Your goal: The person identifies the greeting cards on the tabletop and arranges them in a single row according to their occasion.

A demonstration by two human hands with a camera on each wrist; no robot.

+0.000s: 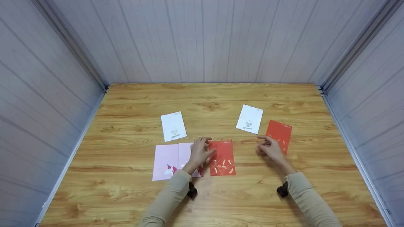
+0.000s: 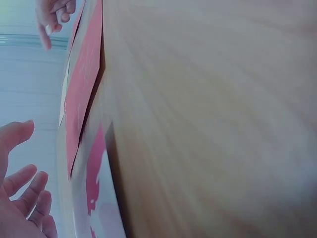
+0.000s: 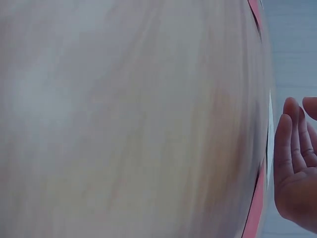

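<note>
My left hand [image 1: 199, 152] hovers above a pink unicorn card [image 1: 184, 151], beside a red card [image 1: 222, 157] with pale feather prints. In the left wrist view its fingers [image 2: 37, 198] are loosely bent, with nothing between them. A second pink card [image 1: 164, 157] lies against the first one, on its left. My right hand [image 1: 272, 149] is over the table, partly covering another red card [image 1: 279, 134]. The fingers [image 3: 283, 144] of this hand are relaxed and hold nothing in the right wrist view. Whether these flat pieces are single cards or thin booklets, I cannot tell.
Two white cards with a small heart-like drawing lie farther back, one white card [image 1: 173, 126] at left and the other white card [image 1: 249, 119] at right. The wooden table [image 1: 208, 104] is bordered by pale panel walls [image 1: 202, 41] at the back and sides.
</note>
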